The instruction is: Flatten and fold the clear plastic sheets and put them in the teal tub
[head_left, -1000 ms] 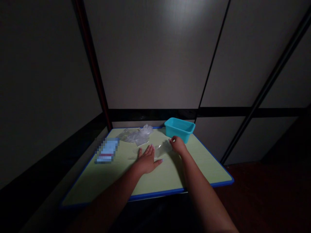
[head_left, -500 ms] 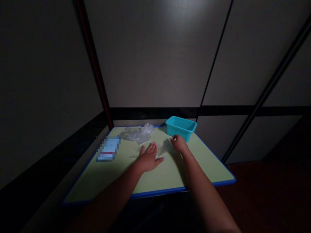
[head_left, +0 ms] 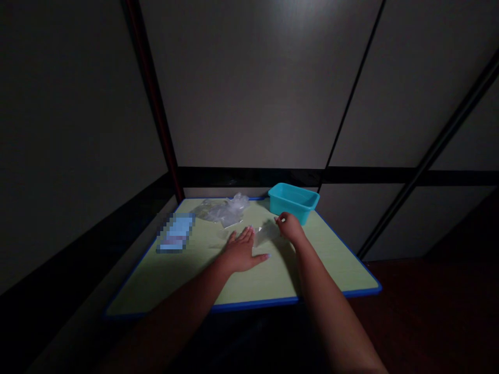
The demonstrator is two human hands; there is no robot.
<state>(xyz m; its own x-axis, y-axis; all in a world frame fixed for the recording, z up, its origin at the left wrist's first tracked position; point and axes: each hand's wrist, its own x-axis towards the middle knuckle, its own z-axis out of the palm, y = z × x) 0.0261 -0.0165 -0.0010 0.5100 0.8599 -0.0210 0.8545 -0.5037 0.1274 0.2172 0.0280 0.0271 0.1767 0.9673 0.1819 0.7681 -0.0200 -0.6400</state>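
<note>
A clear plastic bag [head_left: 265, 234] lies across the middle of the table, partly covered by my left hand [head_left: 244, 252]. That hand is spread flat on it with the thumb stretched out to the right. My right hand [head_left: 289, 227] pinches the bag's right end, lifting it slightly off the tabletop. Just behind my right hand stands a turquoise plastic basin [head_left: 294, 202]. Beyond my left hand sits a crumpled heap of clear plastic bags [head_left: 228, 210].
The light yellow-green table [head_left: 175, 288] has a blue edge. At its left side lies a flat, pixelated blue-white item [head_left: 177, 234] whose kind is hidden. Dark panelled walls [head_left: 249, 104] close off the back and left.
The view has shifted slightly. My left thumb stretches further out to the right. Both hands stay at the clear bag, and the right one keeps its pinch.
</note>
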